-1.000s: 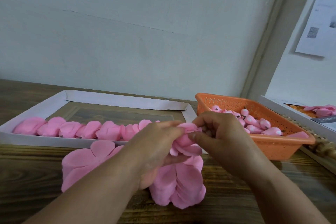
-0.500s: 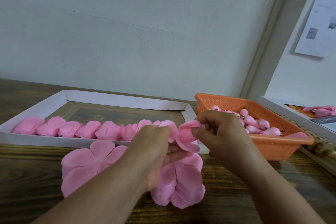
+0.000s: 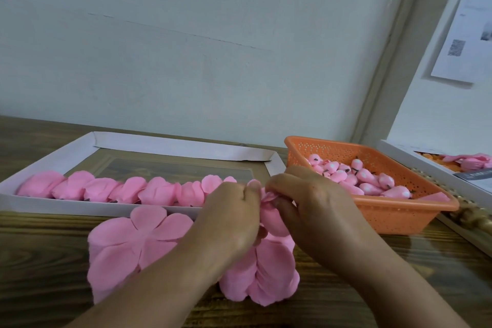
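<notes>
Over flat petals (image 3: 138,245) near the front edge of the desk (image 3: 40,261), the left grip (image 3: 234,218) and the right grip (image 3: 311,210) both curl tightly around one pink flower (image 3: 271,217) between them

Bare surface (image 3: 40,269) lies open left of the petal stacks (image 3: 127,250). The white tray (image 3: 80,206) walls off the far side. The orange basket (image 3: 394,218) stands close on the right.

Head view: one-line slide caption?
Left hand and right hand pinch a pink flower above petal sheets, near a white tray and an orange basket.
</notes>
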Demonstrator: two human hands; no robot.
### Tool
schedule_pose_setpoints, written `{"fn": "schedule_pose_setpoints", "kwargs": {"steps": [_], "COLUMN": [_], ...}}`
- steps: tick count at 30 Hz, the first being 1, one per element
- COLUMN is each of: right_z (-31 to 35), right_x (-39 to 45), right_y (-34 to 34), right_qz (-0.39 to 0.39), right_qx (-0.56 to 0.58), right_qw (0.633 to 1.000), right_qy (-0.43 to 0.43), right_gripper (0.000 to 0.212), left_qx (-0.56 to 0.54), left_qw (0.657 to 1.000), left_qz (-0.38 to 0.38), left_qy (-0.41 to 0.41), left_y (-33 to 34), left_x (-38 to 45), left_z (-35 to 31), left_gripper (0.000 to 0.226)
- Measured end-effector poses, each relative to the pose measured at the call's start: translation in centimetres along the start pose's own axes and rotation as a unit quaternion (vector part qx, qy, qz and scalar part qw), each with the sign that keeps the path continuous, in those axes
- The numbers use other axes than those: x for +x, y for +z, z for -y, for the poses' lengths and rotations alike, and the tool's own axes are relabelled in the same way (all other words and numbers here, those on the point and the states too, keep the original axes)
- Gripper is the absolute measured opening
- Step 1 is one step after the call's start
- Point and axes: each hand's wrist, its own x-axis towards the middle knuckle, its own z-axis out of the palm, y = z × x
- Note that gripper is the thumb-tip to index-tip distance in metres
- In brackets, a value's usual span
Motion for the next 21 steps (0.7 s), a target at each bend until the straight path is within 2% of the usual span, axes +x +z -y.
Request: {"fn": "schedule_pose_setpoints", "kwargs": {"steps": [3,7,11,13,17,19,21], "right_z": [-0.2,-0.2,0.0,0.0,0.0,-0.3,-0.6], "right_x": [0.1,0.1,0.0,0.0,0.0,0.1,0.1], "right_y": [0.2,0.4,0.3,0.3,0.1,0.1,0.2], "right_qz": [-0.033,-0.059,-0.046,-0.034,-0.027,-0.038,-0.052], "right_qx": [0.019,0.078,0.114,0.130,0.152,0.156,0.155], "right_qw": [0.999,0.994,0.992,0.990,0.987,0.986,0.984], "right_qy": [0.019,0.040,0.034,0.033,0.039,0.056,0.068], "right_gripper": [0.020,0.011,0.008,0.008,0.009,0.011,0.011], "left_qx": [0.094,0.142,0.136,0.117,0.054,-0.050,-0.154], "left_qw": [0.992,0.977,0.959,0.956,0.975,0.986,0.983], "left_qz": [-0.034,-0.084,-0.152,-0.161,-0.105,-0.071,-0.051], "left_qy": [0.076,0.133,0.196,0.214,0.189,0.141,0.080], "left_y": [0.2,0.1,-0.5,-0.7,-1.0,-1.1,-1.1], "left_x": [-0.6,-0.8,-0.5,-0.5,-0.5,-0.4,-0.3], "left_z": [-0.3,-0.7,-0.3,0.0,-0.2,-0.6,-0.8], "left_gripper": [0.040,0.039,0.045,0.041,0.033,0.033,0.029]}}
